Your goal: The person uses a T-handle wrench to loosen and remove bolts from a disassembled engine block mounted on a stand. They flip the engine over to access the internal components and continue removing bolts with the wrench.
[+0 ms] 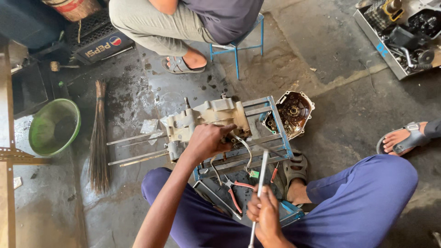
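Seen from above, on a stained concrete floor. Left hand (209, 140) curled down over the right end of the engine case (206, 121), fingers bent and gripping its edge beside a loop of grey cable (248, 154). Engine case lying across the left side of the blue metal stand (280, 131), hanging past the stand's left edge, with 4 long studs (135, 149) pointing left over the floor. Right hand (265, 213) closed in a fist around a long metal rod (262, 172), held near upright just in front of the stand's near edge, its upper end reaching to the stand's rails. Red-handled pliers (236, 190) resting on the stand's lower tray, between the 2 hands. Round engine cover (291, 112) lying open side up on the floor, touching the stand's far right corner. Straw broom (98, 138) on the floor well left of the studs, green basin (54, 126) further left again. Tray of engine parts (397, 34) at the upper right. Another person seated on a blue stool (239, 43) beyond the stand, sandalled foot (183, 62) on the floor; a 3rd person's sandalled foot (404, 138) at the right edge.
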Action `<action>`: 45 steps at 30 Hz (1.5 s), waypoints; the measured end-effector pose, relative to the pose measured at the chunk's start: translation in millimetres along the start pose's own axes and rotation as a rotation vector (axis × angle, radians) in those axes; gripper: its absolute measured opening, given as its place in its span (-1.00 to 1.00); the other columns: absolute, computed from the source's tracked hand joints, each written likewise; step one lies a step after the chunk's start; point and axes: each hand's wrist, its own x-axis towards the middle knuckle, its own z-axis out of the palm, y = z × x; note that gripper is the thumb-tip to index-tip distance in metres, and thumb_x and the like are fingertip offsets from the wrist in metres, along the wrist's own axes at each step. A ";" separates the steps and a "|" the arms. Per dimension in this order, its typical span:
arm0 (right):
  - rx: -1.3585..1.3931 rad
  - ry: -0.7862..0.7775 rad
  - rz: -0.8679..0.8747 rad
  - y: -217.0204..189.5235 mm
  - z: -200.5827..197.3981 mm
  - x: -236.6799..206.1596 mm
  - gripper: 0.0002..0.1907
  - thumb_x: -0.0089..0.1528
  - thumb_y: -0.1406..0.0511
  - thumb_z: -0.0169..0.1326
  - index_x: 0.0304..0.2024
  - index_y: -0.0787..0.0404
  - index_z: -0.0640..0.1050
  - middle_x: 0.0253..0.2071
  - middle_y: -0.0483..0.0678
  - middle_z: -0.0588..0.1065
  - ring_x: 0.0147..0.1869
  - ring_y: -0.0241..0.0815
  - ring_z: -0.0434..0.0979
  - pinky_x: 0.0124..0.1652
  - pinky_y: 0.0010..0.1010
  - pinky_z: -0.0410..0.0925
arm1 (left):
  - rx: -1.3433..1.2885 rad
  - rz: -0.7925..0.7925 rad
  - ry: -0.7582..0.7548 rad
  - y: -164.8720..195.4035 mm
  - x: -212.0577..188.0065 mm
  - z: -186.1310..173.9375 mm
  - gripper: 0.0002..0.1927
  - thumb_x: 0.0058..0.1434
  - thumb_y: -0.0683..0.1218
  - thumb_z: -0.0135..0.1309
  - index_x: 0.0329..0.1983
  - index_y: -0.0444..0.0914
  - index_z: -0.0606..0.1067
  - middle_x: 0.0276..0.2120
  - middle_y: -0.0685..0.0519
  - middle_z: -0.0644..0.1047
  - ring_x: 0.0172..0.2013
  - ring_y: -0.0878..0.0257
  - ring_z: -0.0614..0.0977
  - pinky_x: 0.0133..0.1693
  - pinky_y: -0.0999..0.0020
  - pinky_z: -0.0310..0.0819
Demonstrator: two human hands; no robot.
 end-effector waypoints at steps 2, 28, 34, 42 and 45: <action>0.006 0.101 -0.067 0.6 -1.8 1.2 -0.73 0.43 0.15 -0.21 -0.21 0.20 0.35 -0.62 -0.25 0.07 -0.68 -0.44 -0.06 -0.69 -0.52 -0.11 | -0.005 0.007 0.015 -0.6 -0.4 0.6 -0.31 -0.05 0.07 0.34 0.22 -0.09 0.52 -0.44 -0.07 0.65 -0.42 -0.05 0.64 -0.39 0.07 0.48; -0.120 0.024 -0.102 18.9 -10.9 6.1 -0.73 0.44 0.16 -0.22 -0.19 0.18 0.38 -0.61 -0.24 0.14 -0.69 -0.48 -0.03 -0.69 -0.55 -0.10 | -0.006 -0.012 0.012 -1.6 -1.9 2.5 -0.32 -0.05 0.09 0.34 0.20 -0.09 0.54 -0.54 -0.14 0.58 -0.46 -0.11 0.61 -0.42 0.02 0.44; -0.220 -0.013 -0.115 22.1 -8.7 7.8 -0.80 0.44 0.20 -0.18 -0.17 0.17 0.38 -0.58 -0.25 0.15 -0.66 -0.49 0.01 -0.68 -0.59 -0.09 | -0.069 0.016 0.049 -2.2 -2.6 -0.7 -0.37 -0.04 0.06 0.31 0.18 -0.06 0.56 -0.45 -0.09 0.62 -0.45 -0.08 0.62 -0.42 0.03 0.45; -0.215 -0.150 -0.292 -17.7 -26.4 13.1 -0.79 0.44 0.20 -0.20 -0.11 0.20 0.37 -0.52 -0.20 0.23 -0.57 -0.43 0.15 -0.59 -0.55 0.06 | 0.076 0.057 -0.019 -2.2 2.3 3.9 -0.37 0.06 0.09 0.29 0.25 0.02 0.50 -0.45 0.00 0.63 -0.45 0.02 0.64 -0.46 0.08 0.44; -0.263 -0.138 -0.239 -30.8 -28.9 19.1 -0.81 0.42 0.23 -0.17 -0.04 0.21 0.38 -0.50 -0.22 0.21 -0.55 -0.45 0.10 -0.58 -0.58 0.00 | 0.114 0.023 -0.104 -0.9 5.8 5.9 -0.39 0.12 0.16 0.22 0.28 0.03 0.48 -0.47 0.04 0.62 -0.51 0.10 0.60 -0.48 0.13 0.41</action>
